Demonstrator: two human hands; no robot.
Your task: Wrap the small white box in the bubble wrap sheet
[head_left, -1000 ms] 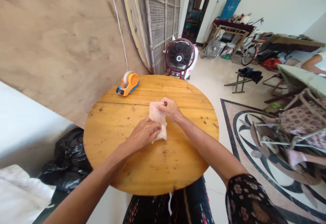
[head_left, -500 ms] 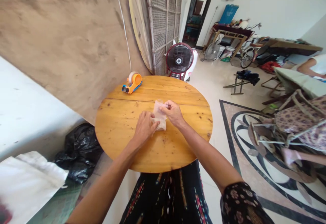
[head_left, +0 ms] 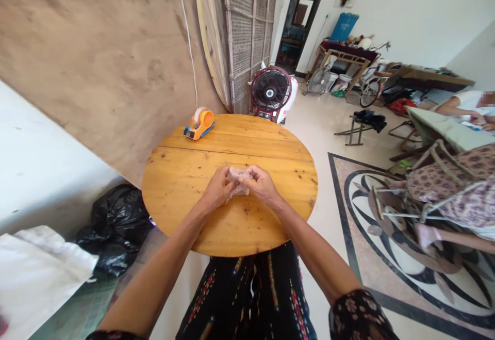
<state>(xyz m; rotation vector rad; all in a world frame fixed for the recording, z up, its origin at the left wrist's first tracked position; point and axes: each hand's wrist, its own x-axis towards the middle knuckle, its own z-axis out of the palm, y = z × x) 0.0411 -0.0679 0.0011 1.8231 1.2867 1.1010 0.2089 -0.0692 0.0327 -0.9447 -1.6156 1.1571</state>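
Note:
A small pale pink packet [head_left: 238, 181] lies folded near the middle of the round wooden table [head_left: 185, 185]. My left hand [head_left: 217, 191] grips its left side with fingers curled. My right hand [head_left: 260, 183] pinches its top right edge, fingers closed. The two hands meet over the packet and hide most of it. An orange tape dispenser [head_left: 199, 125] sits at the table's far left edge, well away from both hands.
A brown board leans on the wall behind the table. A red fan [head_left: 270, 91] stands just beyond the far rim. Black bags [head_left: 112, 226] lie on the floor at left. Another person's arm [head_left: 460, 105] rests on a table at far right, with overturned furniture [head_left: 433, 190] near.
The packet was spread out flat and longer before; now it is folded smaller, and my two hands have come together over it. The view has pulled back a little.

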